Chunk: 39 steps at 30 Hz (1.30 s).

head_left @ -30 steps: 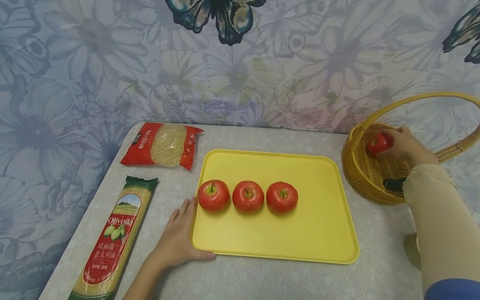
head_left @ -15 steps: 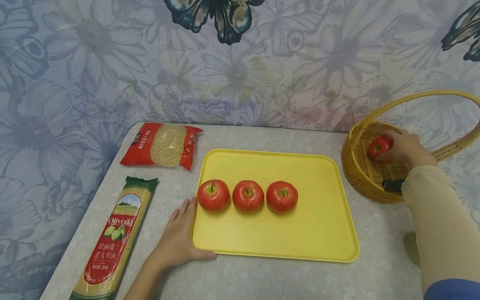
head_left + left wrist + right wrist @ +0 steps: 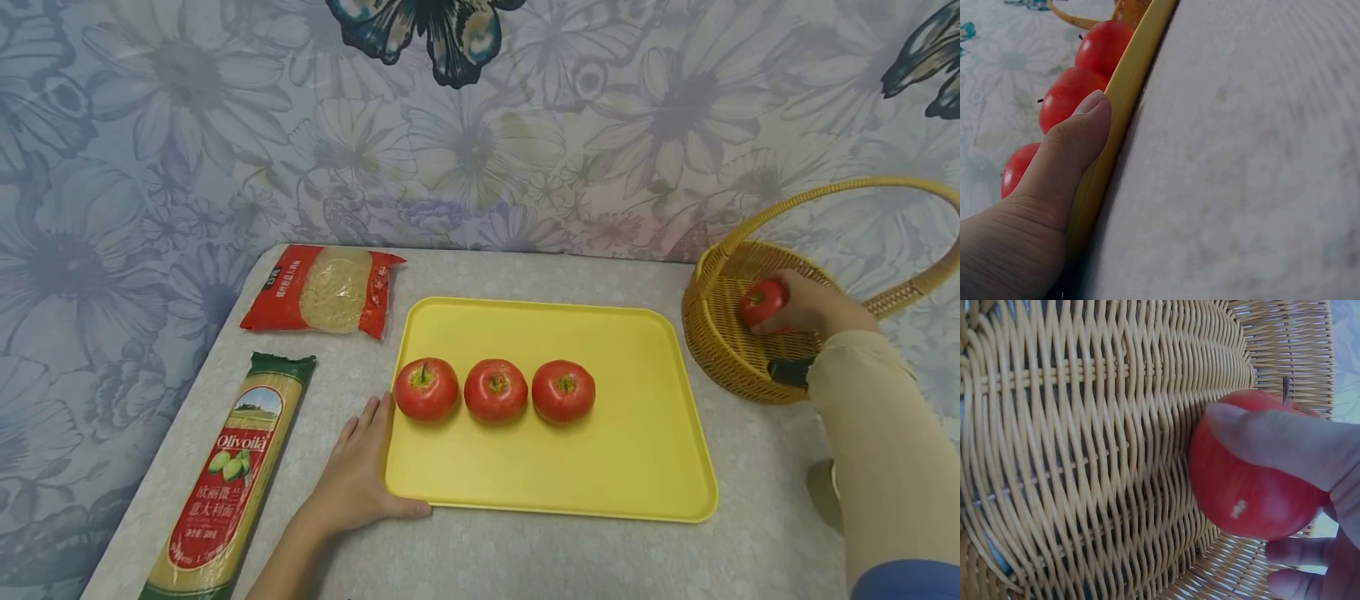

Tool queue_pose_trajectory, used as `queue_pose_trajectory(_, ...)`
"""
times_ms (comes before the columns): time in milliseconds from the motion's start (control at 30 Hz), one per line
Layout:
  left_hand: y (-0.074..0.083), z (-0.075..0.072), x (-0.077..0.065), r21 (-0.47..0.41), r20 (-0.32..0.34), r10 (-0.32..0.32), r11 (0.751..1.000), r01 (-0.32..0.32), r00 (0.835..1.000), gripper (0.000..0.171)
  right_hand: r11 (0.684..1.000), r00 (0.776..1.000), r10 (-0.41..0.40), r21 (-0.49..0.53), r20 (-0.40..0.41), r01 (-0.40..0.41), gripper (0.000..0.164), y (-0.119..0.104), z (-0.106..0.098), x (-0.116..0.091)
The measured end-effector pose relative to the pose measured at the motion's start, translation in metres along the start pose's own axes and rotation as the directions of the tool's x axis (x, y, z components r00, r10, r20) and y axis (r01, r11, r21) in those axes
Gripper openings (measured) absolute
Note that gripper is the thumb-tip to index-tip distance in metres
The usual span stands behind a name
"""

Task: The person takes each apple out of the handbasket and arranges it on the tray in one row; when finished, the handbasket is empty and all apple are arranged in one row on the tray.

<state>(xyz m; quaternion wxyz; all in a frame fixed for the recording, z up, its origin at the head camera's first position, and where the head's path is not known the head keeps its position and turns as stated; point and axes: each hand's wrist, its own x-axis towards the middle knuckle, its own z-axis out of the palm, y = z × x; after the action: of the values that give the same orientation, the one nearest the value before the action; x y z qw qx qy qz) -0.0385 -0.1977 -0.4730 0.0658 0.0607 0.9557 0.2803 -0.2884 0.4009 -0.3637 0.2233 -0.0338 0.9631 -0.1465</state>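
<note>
Inside the wicker basket (image 3: 712,350) at the right, my right hand (image 3: 813,304) grips a red apple (image 3: 1254,487). The right wrist view shows the thumb across its upper side, near the stem, and the apple close over the woven bottom. My left hand (image 3: 360,479) rests at the near left corner of a yellow tray (image 3: 540,479), its fingers straight along the left side. Its thumb (image 3: 1063,156) lies along the front rim. Three red apples stand in a row on the tray: left apple (image 3: 426,390), middle apple (image 3: 496,392), right apple (image 3: 563,392).
A red bag of pasta (image 3: 330,292) lies at the back left, with a long spaghetti pack (image 3: 228,483) in front of it. A dark object (image 3: 787,371) in the basket is partly behind the sleeve. The basket's handle (image 3: 840,193) arches above. A roundish object (image 3: 823,496) shows beside the forearm.
My right hand has shifted slightly toward me and to the right inside the basket, the apple moving with it. The left hand and the apples on the tray stay in place.
</note>
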Motion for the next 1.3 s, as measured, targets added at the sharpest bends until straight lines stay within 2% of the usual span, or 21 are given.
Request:
queue_pose_trajectory(100,0.001,0.000,0.000,-0.006,0.003,-0.001,1.000,0.001,1.000,0.151,1.000,0.999,-0.007,0.028,0.035,0.006,0.101,0.002,0.000,-0.002)
queue_pose_trajectory(267,0.001,-0.001,0.000,-0.010,0.011,-0.005,1.000,0.006,1.000,0.151,0.998,0.997,-0.046,-0.027,0.066,0.048,0.097,0.001,-0.003,-0.005)
queue_pose_trajectory(367,0.000,-0.001,0.001,-0.003,0.015,-0.011,1.000,0.011,1.000,0.151,0.996,0.997,-0.059,-0.061,0.049,0.062,0.092,-0.001,-0.003,-0.007)
queue_pose_trajectory(500,-0.001,-0.001,0.001,0.002,0.018,-0.016,1.000,0.016,1.000,0.151,0.995,0.997,-0.078,-0.058,0.013,0.079,0.086,-0.003,-0.004,-0.012)
queue_pose_trajectory(667,-0.001,0.000,0.001,-0.002,0.015,-0.007,1.000,0.007,1.000,0.151,0.995,0.995,-0.097,-0.001,-0.012,0.097,0.084,-0.009,-0.006,-0.022)
queue_pose_trajectory(800,-0.002,0.001,0.001,-0.008,0.005,0.009,1.000,-0.009,1.000,0.152,0.995,0.995,-0.093,0.019,-0.023,0.093,0.084,-0.017,-0.008,-0.036)
queue_pose_trajectory(1000,-0.002,0.002,0.001,-0.010,0.000,0.015,1.000,-0.015,1.000,0.152,0.995,0.993,-0.097,-0.016,-0.066,0.096,0.085,-0.035,-0.014,-0.065)
queue_pose_trajectory(1300,-0.002,0.001,0.001,-0.013,0.012,0.005,1.000,-0.005,1.000,0.151,0.993,0.978,-0.115,0.014,-0.174,0.119,0.092,-0.074,-0.009,-0.100)
